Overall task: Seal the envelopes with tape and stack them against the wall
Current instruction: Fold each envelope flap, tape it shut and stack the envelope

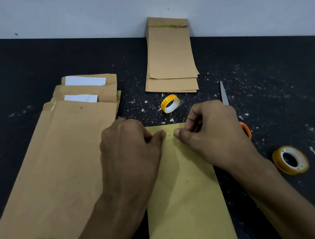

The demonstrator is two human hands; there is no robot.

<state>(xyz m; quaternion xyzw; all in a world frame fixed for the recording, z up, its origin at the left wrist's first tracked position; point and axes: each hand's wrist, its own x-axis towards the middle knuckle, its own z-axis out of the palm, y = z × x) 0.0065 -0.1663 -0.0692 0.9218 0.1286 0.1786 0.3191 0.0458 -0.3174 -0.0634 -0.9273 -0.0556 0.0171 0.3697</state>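
A flat brown paper envelope (187, 193) is laid on the tabletop, right in front of the person. Its top flap is pressed down by both hands. The left hand (128, 147) is curled, with its thumb tip set on the flap edge. The right hand (209, 131) is curled too, and a thin strip of clear tape (170, 135) looks pinched between its fingers (179, 133) and held on the flap. The two thumbs are close together.

The dark speckled tabletop (265, 89) is met by a pale wall (65, 12) at the back.

At the left, a pile of open brown envelopes with white paper inside (74, 146) is seen. A stack of sealed brown envelopes (171, 60) is leaned against the wall. A small yellow tape ring (170, 103) lies near it. Scissors with an orange handle (225, 95) are partly hidden behind the right hand. A bigger yellow tape roll (290, 159) is seen at the right.
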